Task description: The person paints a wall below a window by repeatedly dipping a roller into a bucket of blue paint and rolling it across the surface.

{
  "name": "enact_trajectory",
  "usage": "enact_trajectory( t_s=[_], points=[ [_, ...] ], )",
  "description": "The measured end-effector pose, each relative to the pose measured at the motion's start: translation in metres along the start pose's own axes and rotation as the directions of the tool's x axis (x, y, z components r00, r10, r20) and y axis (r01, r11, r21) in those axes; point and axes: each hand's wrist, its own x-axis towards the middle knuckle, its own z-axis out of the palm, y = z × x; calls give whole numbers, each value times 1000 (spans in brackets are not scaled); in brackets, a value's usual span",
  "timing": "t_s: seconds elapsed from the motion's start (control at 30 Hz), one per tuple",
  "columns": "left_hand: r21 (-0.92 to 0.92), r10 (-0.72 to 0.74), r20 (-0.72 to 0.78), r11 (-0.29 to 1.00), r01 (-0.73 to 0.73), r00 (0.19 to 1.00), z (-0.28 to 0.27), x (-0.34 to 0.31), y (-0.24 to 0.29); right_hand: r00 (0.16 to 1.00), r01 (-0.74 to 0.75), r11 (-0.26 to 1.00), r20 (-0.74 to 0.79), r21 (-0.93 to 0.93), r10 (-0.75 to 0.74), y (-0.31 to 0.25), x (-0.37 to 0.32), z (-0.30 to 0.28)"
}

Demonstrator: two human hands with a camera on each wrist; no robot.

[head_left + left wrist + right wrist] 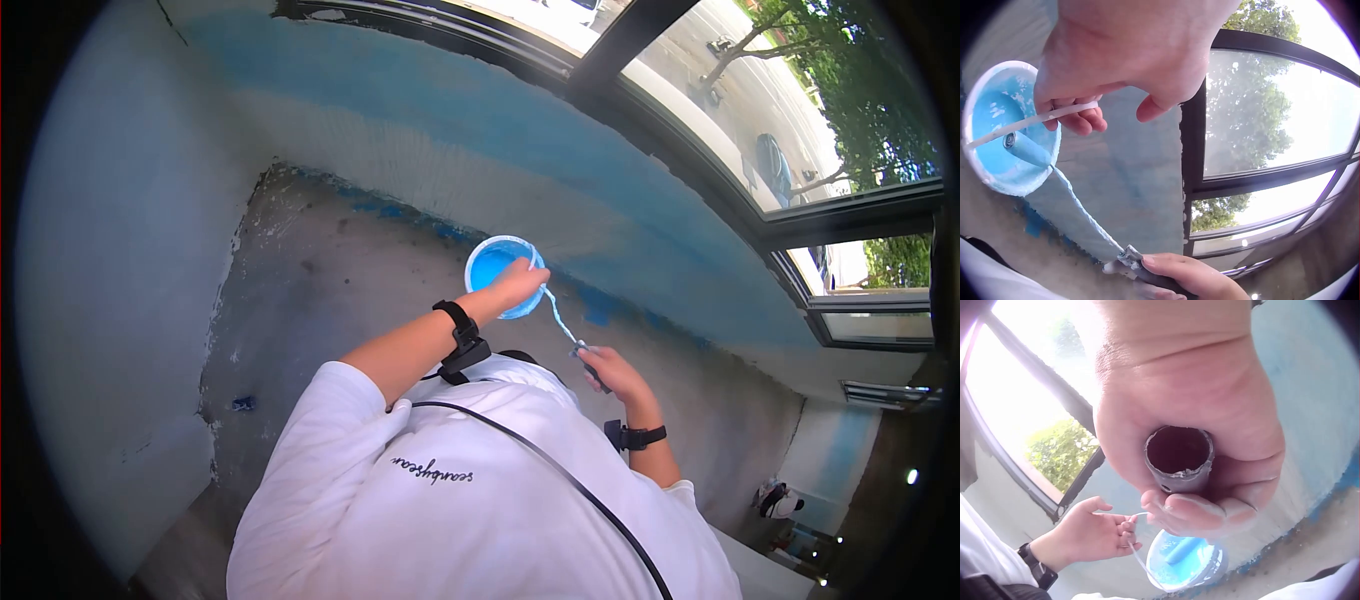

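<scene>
A white bucket point(469, 272) with light blue paint point(991, 162) inside hangs from my left hand point(517, 286). The fingers of that hand are hooked under its thin white bail handle point(1025, 122). My right hand point(618, 372) grips the dark grey handle point(1186, 481) of a paint roller, whose hollow end faces the right wrist camera. A paint-coated rod point(1087, 214) runs from the grip to the bucket's rim. In the left wrist view, the blue roller sleeve point(1027, 150) lies tilted inside the bucket, overlapping the paint.
A wall point(420, 95) painted patchy blue and white runs below dark-framed windows point(775, 232). The bare grey floor point(330, 270) has blue paint marks along the wall's base. A small dark blue object point(243, 404) lies on it. Another person point(778, 500) is far right.
</scene>
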Motion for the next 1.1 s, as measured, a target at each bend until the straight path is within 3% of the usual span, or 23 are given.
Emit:
enact_trajectory(
  t_s=[0.3, 0.5, 0.6, 0.67, 0.73, 0.8, 1.0, 1.07, 1.1],
  points=[
    [-24, 50, -63, 998, -52, 997, 0, 6, -4, 999, -4, 998, 46, 57, 2, -2, 3, -1],
    [-57, 27, -72, 998, -31, 997, -14, 5, 5, 999, -6, 978, 42, 209, -3, 6, 9, -20],
    [-66, -11, -70, 998, 7, 998, -16, 11, 5, 999, -34, 924, 18, 380, 30, 9, 12, -36],
    [-60, 4, -160, 998, -14, 987, -12, 27, -8, 1000, 3, 809, 3, 588, -6, 13, 15, -49],
    [-61, -7, -171, 998, -3, 985, -12, 34, -9, 1000, 2, 771, 6, 637, -8, 14, 22, -66],
    [-67, -34, -184, 998, 22, 982, -13, 38, -6, 998, 45, 648, -11, 760, -56, 14, 31, -83],
    [-110, -66, -248, 993, 40, 967, -22, 52, -3, 999, 26, 444, -5, 895, -48, 3, 96, -143],
    [-128, -92, -247, 990, 62, 965, -24, 54, 2, 995, 103, 393, -99, 914, -29, -8, 119, -155],
    [-140, -105, -269, 988, 69, 957, -23, 55, 4, 986, 164, 429, -166, 888, -34, -15, 128, -159]
  ],
)
